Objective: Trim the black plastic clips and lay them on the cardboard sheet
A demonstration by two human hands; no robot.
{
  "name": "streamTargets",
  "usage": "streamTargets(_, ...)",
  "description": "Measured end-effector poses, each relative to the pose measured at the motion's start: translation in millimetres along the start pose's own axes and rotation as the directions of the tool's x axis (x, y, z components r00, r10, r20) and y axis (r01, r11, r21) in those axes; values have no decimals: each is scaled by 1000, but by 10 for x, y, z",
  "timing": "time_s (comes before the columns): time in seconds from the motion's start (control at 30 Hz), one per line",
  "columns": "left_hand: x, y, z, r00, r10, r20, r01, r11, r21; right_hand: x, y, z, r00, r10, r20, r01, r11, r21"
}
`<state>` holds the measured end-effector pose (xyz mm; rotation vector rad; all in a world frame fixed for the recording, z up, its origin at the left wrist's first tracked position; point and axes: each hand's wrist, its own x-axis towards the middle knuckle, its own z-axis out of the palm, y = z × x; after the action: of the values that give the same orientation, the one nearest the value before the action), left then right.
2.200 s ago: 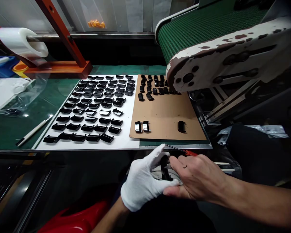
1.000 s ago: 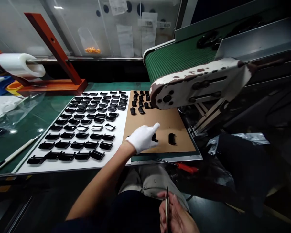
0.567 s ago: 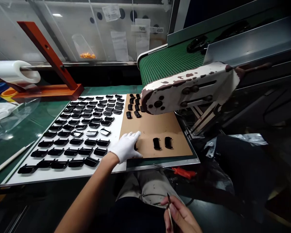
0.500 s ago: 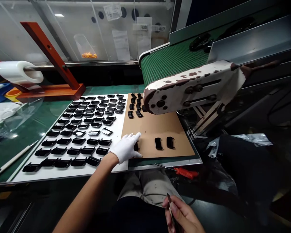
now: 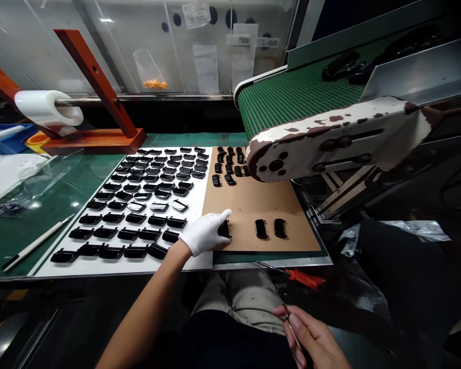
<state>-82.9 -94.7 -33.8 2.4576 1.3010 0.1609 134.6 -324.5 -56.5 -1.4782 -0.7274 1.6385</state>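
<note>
Spanning a black part (image 5: 224, 230) on the cardboard sheet (image 5: 249, 205), the white-gloved left hand (image 5: 203, 233) has its thumb and forefinger spread, one toward each end of the piece; whether they press on it cannot be told. Bare, the right hand (image 5: 311, 338) is nearer the body than the gloved fingers and off to their right, beyond the bench edge, its thumb and forefinger pinching a thin tool (image 5: 288, 313) with the dark tip pointing forward.

To the right of the gloved fingers, on the same cardboard, two more pieces (image 5: 260, 229) lie side by side, apart from each other. Farther ahead of those fingers sits a cluster of similar pieces (image 5: 229, 179), partly hidden by the conveyor (image 5: 288, 105). Left of them, the white sheet (image 5: 194, 261) carries many rows of black pieces (image 5: 137, 219); well past it on the green bench (image 5: 65, 189) lies a pen-like tool (image 5: 38, 243). Between the two hands and farther right is a red-handled screwdriver (image 5: 304, 278).
</note>
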Motion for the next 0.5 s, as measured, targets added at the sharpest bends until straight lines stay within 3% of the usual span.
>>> streamTargets(0.1, -146, 90, -77, 996, 37, -86, -44, 996, -75, 6, -165, -122, 995, -95, -19, 87, 963, -257)
streamTargets(0.17, -311, 213, -110, 970, 102, -221, -150, 966, -212, -15, -373, -140, 966, -252, -53, 201, 866, -459)
streamTargets(0.27, -592, 458, -103, 894, 192, -405, -355, 855, -379, -48, -728, -15, 831, -555, 35, 421, 585, -693)
streamTargets(0.33, -751, 615, -67, 866, 209, -453, -403, 828, -389, -56, -906, 142, 723, -679, 129, 539, 437, -720)
streamTargets(0.43, -908, 771, 0, 840, 192, -507, -402, 848, -346, -58, -1012, 362, 613, -759, 220, 640, 314, -701)
streamTargets(0.5, -969, 819, 34, 828, 179, -531, -388, 867, -313, -64, -1007, 446, 587, -774, 237, 650, 275, -709)
